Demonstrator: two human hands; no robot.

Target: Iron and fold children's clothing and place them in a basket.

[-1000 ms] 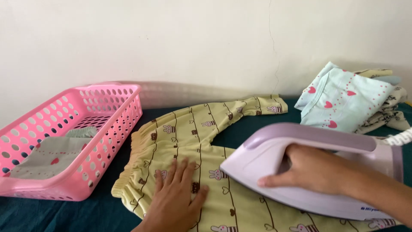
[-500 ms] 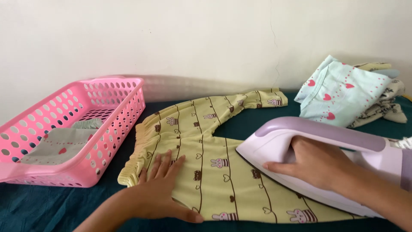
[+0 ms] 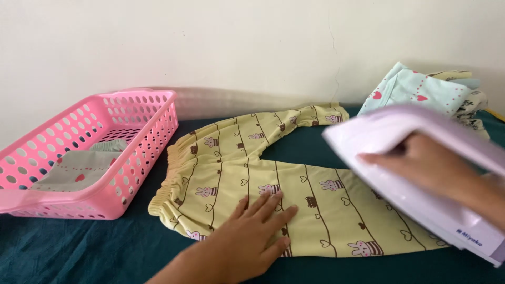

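Yellow printed trousers (image 3: 294, 200) under flat, spread left hand (image 3: 252, 236); right hand (image 3: 426, 168) gripping lilac iron (image 3: 421, 184) above trouser leg; dark green cloth surface (image 3: 79, 252), white wall (image 3: 210, 47)

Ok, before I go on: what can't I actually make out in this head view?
- Iron: motion-blurred, its rear cut off by the right edge; whether its soleplate touches the yellow pants cannot be told.
- Right hand: fingers wrap the handle, tips hidden behind it.
- Pants leg end: covered by the iron.
- Pink basket: left end cut off; its wall hides part of the folded cloth.
- Left hand: forearm cut off by the bottom edge.
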